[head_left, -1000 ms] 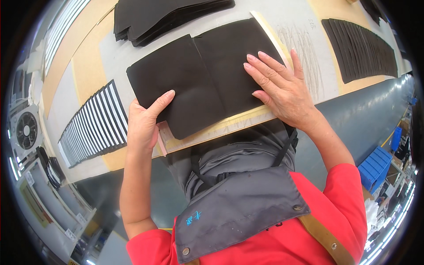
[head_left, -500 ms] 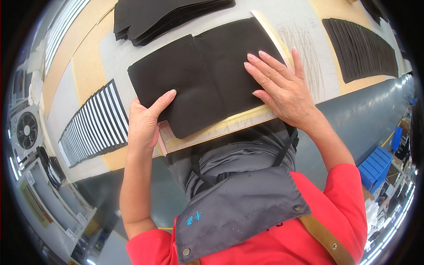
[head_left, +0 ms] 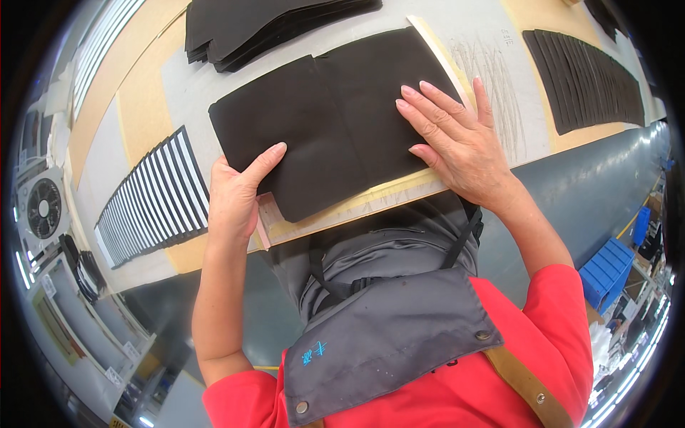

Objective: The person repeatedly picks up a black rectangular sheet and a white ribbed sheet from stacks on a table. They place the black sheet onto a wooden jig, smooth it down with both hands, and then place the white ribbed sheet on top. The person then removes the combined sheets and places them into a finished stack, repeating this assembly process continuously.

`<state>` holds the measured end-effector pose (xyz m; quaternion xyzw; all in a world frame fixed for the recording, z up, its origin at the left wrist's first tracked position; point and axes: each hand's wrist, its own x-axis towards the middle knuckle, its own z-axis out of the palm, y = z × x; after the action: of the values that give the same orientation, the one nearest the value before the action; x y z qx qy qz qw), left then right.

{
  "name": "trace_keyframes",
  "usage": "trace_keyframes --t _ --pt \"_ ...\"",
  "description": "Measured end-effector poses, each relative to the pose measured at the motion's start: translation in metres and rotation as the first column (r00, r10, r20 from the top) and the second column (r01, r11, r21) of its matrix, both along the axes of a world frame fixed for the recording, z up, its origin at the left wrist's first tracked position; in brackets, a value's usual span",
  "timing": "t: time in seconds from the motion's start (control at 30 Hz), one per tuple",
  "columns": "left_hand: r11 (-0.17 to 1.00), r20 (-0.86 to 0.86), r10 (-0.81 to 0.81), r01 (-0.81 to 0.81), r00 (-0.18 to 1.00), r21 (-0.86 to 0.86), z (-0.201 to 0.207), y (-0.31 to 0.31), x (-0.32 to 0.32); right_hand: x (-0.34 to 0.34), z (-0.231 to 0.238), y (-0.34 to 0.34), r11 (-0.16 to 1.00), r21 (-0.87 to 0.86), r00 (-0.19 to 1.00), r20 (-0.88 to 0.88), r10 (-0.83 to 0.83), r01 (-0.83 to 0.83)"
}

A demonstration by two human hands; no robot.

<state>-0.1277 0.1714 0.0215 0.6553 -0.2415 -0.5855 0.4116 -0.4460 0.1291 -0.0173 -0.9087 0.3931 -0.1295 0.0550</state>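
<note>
A black flat sheet, leather-like or fabric (head_left: pixel 314 135), lies in front of me with a seam or joint running down its middle and a small notch at its far edge. My left hand (head_left: pixel 239 189) grips its near left edge, thumb on top and the other fingers hidden beneath. On the right part of the sheet my right hand (head_left: pixel 453 139) rests flat, palm down and fingers spread, reaching over its right edge. Under the sheet a pale yellowish strip (head_left: pixel 399 189) shows along the table's front edge, and a small pink piece (head_left: pixel 265 222) sits by my left hand.
Beyond the sheet stands a stack of black cut pieces (head_left: pixel 278 28). A fanned row of black and white strips (head_left: pixel 153 203) lies left, and overlapping black pieces (head_left: pixel 584 80) lie right on the table (head_left: pixel 492 93). A fan (head_left: pixel 44 208) and blue crate (head_left: pixel 605 273) stand farther off.
</note>
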Motion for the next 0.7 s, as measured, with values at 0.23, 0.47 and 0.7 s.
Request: trace_keyframes --t 0.23,0.47,0.7 --pt "1.0 0.01 0.008 -0.009 1.0 0.001 0.0 0.0002 -0.0015 0.0014 0.0013 -0.0003 1.0 -0.006 1.0 -0.018 -0.007 0.007" --pt "1.0 0.022 0.011 -0.011 1.0 0.021 -0.0013 -0.0004 -0.0002 0.0013 0.0033 -0.0006 1.0 -0.007 1.0 0.013 0.002 -0.002" --pt "1.0 0.014 -0.014 0.014 1.0 0.004 -0.0035 -0.0001 0.002 0.0008 0.0031 -0.0008 1.0 -0.008 1.0 0.004 0.006 -0.006"
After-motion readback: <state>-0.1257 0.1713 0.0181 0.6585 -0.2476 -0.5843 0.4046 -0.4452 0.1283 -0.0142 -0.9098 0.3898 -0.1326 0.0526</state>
